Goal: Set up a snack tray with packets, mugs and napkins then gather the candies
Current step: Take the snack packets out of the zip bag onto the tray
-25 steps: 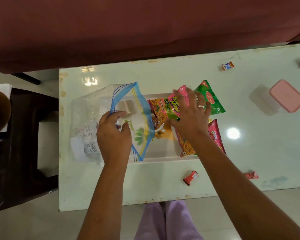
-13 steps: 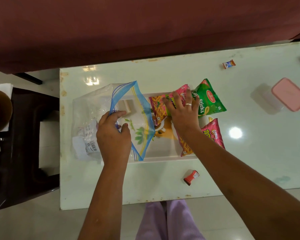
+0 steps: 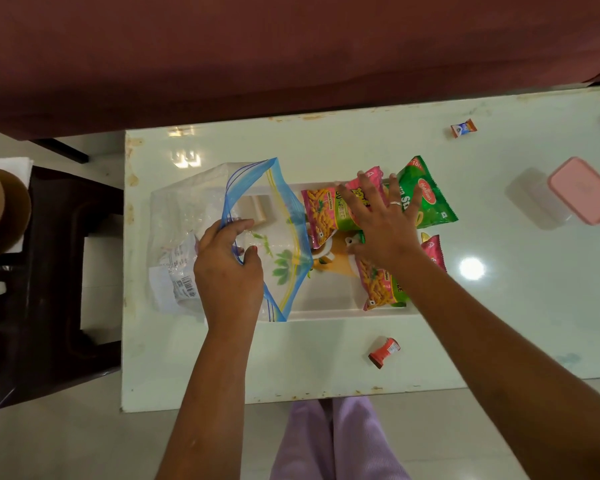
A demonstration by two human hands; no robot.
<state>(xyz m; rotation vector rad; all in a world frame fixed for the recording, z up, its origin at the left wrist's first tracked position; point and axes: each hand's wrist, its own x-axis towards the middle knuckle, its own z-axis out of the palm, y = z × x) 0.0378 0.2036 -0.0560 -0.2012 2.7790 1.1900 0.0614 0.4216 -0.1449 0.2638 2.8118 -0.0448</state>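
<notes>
Candy in an orange wrapper point(image 3: 383, 351) lies nearest me on the bench point(image 3: 326, 143), beyond it my left hand point(image 3: 227, 268) grips the blue rim of the zip bag point(image 3: 184, 216) while my right hand point(image 3: 383, 220) lies flat, fingers spread, on the packets point(image 3: 321, 211) in the white tray point(image 3: 326, 315), and another candy point(image 3: 463, 128) sits far right.

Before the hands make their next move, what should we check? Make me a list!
1. The clear plastic zip bag with blue seal held open by the left hand: ok.
2. The right hand flat on the pink-and-yellow snack packet: ok.
3. The green snack packet inside the white tray: not ok, overhangs the rim.
4. Candies gathered: not ok; the red wrapped candy lies outside the tray.
5. Bag emptied: cannot tell.
</notes>
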